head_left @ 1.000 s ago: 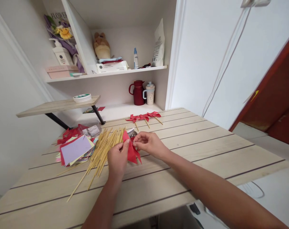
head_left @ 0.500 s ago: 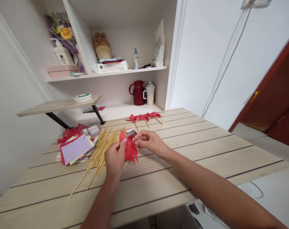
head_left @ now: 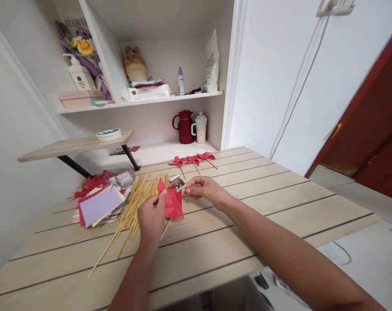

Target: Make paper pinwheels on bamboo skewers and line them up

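Observation:
My left hand (head_left: 151,218) pinches a folded red paper pinwheel (head_left: 173,204) between thumb and fingers, above the table. Just right of the paper, my right hand (head_left: 204,190) has its thumb and fingertips pressed together; what they hold, if anything, is too small to make out. Behind the pinwheel lies a small open box (head_left: 179,185) of shiny metal bits, partly hidden by the paper. A heap of thin wooden sticks (head_left: 134,207) spreads out beside my left hand.
Red pinwheels on sticks (head_left: 193,160) lie at the table's back. Left are coloured paper sheets (head_left: 99,206), a clear plastic packet (head_left: 124,178) and a raised wooden shelf (head_left: 69,144). A red jug (head_left: 185,127) and a cup (head_left: 200,128) stand in the cabinet.
My right hand has drawn slightly away from the red pinwheel, opening a gap that shows more of the small box. The left hand keeps its grip. The whole view has shifted slightly.

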Demonstrator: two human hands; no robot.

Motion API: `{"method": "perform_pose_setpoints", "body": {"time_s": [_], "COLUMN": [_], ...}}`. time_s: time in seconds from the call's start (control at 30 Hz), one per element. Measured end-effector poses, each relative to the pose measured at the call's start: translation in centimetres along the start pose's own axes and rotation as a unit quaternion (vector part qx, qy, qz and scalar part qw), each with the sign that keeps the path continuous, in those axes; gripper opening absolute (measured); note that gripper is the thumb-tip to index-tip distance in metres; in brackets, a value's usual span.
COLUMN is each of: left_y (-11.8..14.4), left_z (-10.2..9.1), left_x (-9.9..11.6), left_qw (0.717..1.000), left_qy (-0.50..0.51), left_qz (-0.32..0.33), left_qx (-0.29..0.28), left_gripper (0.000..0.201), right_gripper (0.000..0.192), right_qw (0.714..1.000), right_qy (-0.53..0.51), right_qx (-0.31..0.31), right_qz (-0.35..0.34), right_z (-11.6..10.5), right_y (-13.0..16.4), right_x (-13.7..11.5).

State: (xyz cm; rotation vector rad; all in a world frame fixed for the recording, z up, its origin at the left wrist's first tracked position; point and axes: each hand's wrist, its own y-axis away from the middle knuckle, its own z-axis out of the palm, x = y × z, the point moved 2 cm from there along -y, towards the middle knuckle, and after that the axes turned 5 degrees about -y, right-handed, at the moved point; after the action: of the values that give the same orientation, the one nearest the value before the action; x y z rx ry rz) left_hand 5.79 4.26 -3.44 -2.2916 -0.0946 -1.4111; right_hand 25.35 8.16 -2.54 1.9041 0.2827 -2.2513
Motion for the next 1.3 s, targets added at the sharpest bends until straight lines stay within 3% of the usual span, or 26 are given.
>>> {"method": "perform_pose_setpoints", "body": {"time_s": [0.13, 0.2, 0.3, 0.37, 0.6, 0.7, 0.83, 0.9, 0.97, 1.07, 1.2, 1.3], "left_y": [0.0, -0.1, -0.2, -0.2, -0.1, -0.2, -0.3, -0.2, -0.1, -0.1, 0.1, 0.2], "left_z": [-0.1, -0.3, -0.5, -0.6, -0.7, -0.6, 0.0, 0.3, 0.5, 0.4, 0.1, 0.3], "left_x": [0.1, 0.1, 0.3, 0.5, 1.1, 0.8, 0.6, 0.7, 0.9, 1.3, 1.8, 1.6], "left_qw": [0.998, 0.998, 0.998, 0.999, 0.998, 0.997, 0.970, 0.946, 0.928, 0.914, 0.901, 0.904], "left_qy": [-0.052, -0.059, -0.048, -0.024, -0.009, 0.035, 0.205, 0.283, 0.330, 0.374, 0.409, 0.401], "left_qz": [0.007, 0.000, -0.019, -0.034, -0.054, -0.070, -0.114, -0.126, -0.130, -0.126, -0.119, -0.116], "left_qx": [0.017, 0.021, 0.023, 0.013, -0.009, -0.015, -0.060, -0.095, -0.112, -0.096, -0.081, -0.090], "left_gripper": [0.045, 0.045, 0.046, 0.046, 0.045, 0.044, 0.045, 0.045, 0.042, 0.041, 0.045, 0.043], "right_gripper": [0.025, 0.018, 0.001, 0.011, 0.019, 0.019, 0.006, 0.015, 0.033, 0.050, 0.046, 0.045], "right_qw": [1.000, 0.993, 0.943, 0.920, 0.897, 0.913, 0.946, 0.968, 0.990, 0.996, 0.984, 0.975], "right_qy": [0.002, 0.113, 0.326, 0.386, 0.438, 0.404, 0.322, 0.235, 0.100, -0.028, -0.059, -0.078], "right_qx": [-0.017, -0.012, 0.002, -0.004, -0.050, -0.061, -0.015, 0.010, -0.011, -0.081, -0.141, -0.168], "right_qz": [-0.020, -0.044, -0.072, -0.066, -0.031, -0.016, -0.044, -0.082, -0.094, -0.015, 0.089, 0.123], "right_z": [-0.4, -0.9, -1.8, -2.1, -2.2, -2.9, -3.2, -2.8, -2.0, -0.9, 0.0, 0.8], "right_y": [0.0, -0.1, -0.3, -0.4, -0.3, -0.3, -0.2, 0.1, 0.7, 1.4, 1.5, 1.4], "right_x": [-0.2, -0.3, -0.1, 0.3, 0.6, 0.2, -0.8, -1.5, -2.1, -2.1, -0.9, 0.1]}}
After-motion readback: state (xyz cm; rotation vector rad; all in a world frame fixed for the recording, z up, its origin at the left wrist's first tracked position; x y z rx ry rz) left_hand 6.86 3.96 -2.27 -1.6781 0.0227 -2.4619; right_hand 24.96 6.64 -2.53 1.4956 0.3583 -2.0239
